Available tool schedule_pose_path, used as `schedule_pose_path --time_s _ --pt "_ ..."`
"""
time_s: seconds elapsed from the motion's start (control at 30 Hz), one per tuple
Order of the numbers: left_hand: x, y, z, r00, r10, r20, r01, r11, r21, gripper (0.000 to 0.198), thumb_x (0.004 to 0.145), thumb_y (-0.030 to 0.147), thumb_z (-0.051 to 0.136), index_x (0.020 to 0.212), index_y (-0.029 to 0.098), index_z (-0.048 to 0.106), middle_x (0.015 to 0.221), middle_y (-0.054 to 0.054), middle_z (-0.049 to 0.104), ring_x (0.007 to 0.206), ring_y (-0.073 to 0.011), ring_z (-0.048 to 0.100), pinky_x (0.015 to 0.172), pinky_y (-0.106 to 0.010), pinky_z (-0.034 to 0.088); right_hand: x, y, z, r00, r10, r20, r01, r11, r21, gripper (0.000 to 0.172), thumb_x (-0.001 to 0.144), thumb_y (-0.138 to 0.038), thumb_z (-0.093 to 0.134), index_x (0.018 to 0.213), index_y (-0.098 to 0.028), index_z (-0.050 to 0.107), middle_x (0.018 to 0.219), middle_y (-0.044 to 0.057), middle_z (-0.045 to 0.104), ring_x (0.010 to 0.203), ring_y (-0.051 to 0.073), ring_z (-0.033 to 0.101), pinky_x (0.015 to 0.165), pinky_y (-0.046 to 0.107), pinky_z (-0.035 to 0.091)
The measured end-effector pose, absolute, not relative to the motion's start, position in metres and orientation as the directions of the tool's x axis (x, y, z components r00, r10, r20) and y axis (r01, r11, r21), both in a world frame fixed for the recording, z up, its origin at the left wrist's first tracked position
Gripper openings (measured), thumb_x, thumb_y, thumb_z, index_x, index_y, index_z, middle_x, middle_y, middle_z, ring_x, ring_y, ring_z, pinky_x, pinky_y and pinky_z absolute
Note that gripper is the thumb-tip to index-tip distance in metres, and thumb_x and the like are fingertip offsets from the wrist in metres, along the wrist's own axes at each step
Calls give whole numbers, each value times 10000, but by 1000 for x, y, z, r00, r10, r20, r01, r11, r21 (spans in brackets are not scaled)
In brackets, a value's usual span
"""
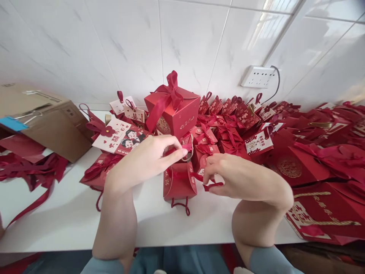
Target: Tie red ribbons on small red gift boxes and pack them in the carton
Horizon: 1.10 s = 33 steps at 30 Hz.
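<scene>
A small red gift box (179, 186) lies on the white table (159, 228) in front of me, with a dark red cord loop (184, 205) at its near side. Above its left part, my left hand (159, 154) pinches one piece of red ribbon (186, 147) between thumb and finger. My right hand (225, 173), just right of the box, has its fingers closed on another length of the ribbon (212, 186). Behind the left fingertips shows a pale twisted cord (190, 152). Whether both ribbon pieces are one strip under the box's flaps is hidden.
A bigger red box with a bow (182, 108) stands behind. Many small red boxes (232, 137) crowd the back and right, beside large red gift bags (327, 213). Left are loose ribbons (31, 167) and a cardboard box (62, 125). A power strip (258, 77) hangs on the tiled wall.
</scene>
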<state>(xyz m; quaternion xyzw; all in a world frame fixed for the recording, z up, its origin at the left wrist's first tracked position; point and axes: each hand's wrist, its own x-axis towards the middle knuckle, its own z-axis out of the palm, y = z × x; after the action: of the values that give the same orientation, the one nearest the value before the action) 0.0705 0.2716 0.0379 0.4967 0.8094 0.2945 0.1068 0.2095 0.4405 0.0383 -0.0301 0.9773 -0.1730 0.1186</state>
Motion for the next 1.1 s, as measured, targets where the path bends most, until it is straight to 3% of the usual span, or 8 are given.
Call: schedule_pose_path --time_s 0.1,0.2,0.27,0.47,0.6,0.8,0.93,1.1 --pt "71 271 39 -474 868 152 745 303 594 295 861 477 492 794 237 651 730 47 649 596 -106 560 547 -228 396 200 444 36 -968 -107 -227 -4 911 -413 72 769 -242 636 796 -202 689 848 20 650 736 151 574 634 240 389" --pt "72 270 40 -465 869 170 749 284 599 294 869 467 488 776 235 644 742 51 651 606 -101 563 555 -222 397 185 448 29 -967 38 -253 123 937 -328 240 866 -255 495 709 -166 653 658 18 625 583 126 525 551 243 344" --pt "72 269 40 -468 865 183 750 279 599 296 872 468 487 776 234 639 754 51 655 627 -104 572 565 -221 401 180 449 26 -960 65 -274 142 951 -273 272 870 -229 467 664 -155 629 588 15 590 539 118 490 524 249 314" --pt "72 268 40 -502 836 221 736 279 617 327 870 494 476 761 224 625 727 37 645 622 -116 565 551 -235 396 185 448 30 -958 -71 -279 37 931 -364 289 879 -336 488 679 -171 617 585 -17 566 508 94 435 502 239 302" --pt "72 269 41 -512 834 207 727 292 621 325 864 498 482 766 224 625 726 29 645 631 -125 572 548 -241 396 176 445 24 -957 -38 -286 54 951 -306 220 840 -226 479 727 -161 656 661 15 616 565 110 477 544 241 325" --pt "72 269 41 -513 834 204 736 305 605 333 868 504 469 771 227 625 750 29 653 641 -131 576 553 -241 397 163 442 14 -912 -181 -368 -30 925 -380 136 759 -209 532 755 -155 656 708 16 638 569 108 496 489 229 314" --pt "72 269 41 -515 835 194 735 314 601 345 865 506 462 770 220 630 742 17 653 621 -134 570 544 -243 397 167 443 16 -925 -158 -345 -32 938 -345 103 690 -155 532 725 -157 628 648 1 605 518 98 440 454 232 282" --pt "70 269 41 -513 834 204 734 303 607 327 867 483 469 761 214 623 722 14 648 592 -126 554 531 -233 401 171 450 21 -924 -135 -358 17 921 -390 82 715 -234 576 705 -172 628 641 0 609 537 109 453 496 232 324"
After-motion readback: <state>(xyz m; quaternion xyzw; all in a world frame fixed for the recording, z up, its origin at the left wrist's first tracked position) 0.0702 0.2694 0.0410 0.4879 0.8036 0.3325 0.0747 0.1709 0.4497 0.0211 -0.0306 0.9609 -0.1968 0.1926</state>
